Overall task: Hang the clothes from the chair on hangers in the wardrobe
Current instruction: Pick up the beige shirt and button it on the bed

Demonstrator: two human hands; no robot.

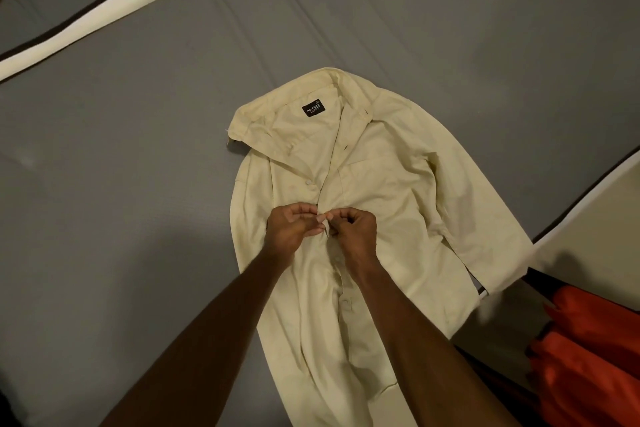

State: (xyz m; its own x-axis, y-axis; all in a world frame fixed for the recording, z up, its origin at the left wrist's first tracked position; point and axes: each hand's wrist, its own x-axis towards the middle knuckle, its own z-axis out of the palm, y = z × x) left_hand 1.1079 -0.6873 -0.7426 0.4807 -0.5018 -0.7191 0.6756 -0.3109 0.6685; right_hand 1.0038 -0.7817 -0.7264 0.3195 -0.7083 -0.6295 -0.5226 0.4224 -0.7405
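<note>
Pinching the placket mid-chest, both hands work on the cream shirt; left hand fingers curled tight on one edge; right hand likewise on the other; shirt lies flat, collar away, on grey bed; orange fabric at lower right.

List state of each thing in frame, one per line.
shirt: lying flat on the bed, front up, collar open
bed: grey cover, bears the shirt
left hand: pinches the shirt's front edge
right hand: pinches the opposite front edge
orange cloth: bunched beside the bed
</note>
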